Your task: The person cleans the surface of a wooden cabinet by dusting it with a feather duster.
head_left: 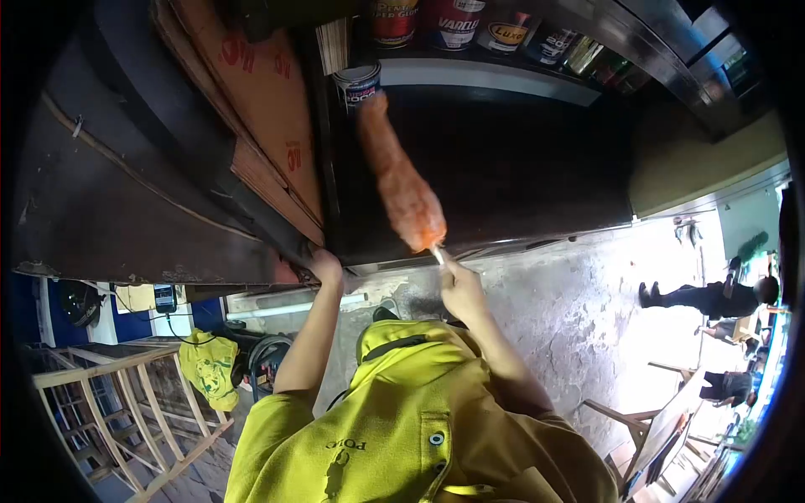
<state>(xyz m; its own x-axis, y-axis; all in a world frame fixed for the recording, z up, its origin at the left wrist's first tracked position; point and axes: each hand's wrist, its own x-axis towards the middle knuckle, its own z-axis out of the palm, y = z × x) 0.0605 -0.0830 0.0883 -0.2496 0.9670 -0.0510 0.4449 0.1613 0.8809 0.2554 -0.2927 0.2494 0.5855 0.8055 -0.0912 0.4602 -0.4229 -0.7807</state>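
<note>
Near the centre, my right hand (461, 289) is wrapped round the thin handle of a long duster (409, 201) with an orange and whitish fluffy head. The duster points up and left over a dark shelf surface (520, 168), its tip in front of a small can (359, 84). My left hand (324, 267) rests at the lower edge of the dark furniture, by the brown boards (277, 126); its fingers are mostly hidden behind that edge.
Paint cans (453, 25) stand in a row along the top. A wooden frame (126, 402) and a yellow-green cloth (210, 369) are at the lower left. Two people (721, 298) stand at the right, near wooden trestles (654, 419).
</note>
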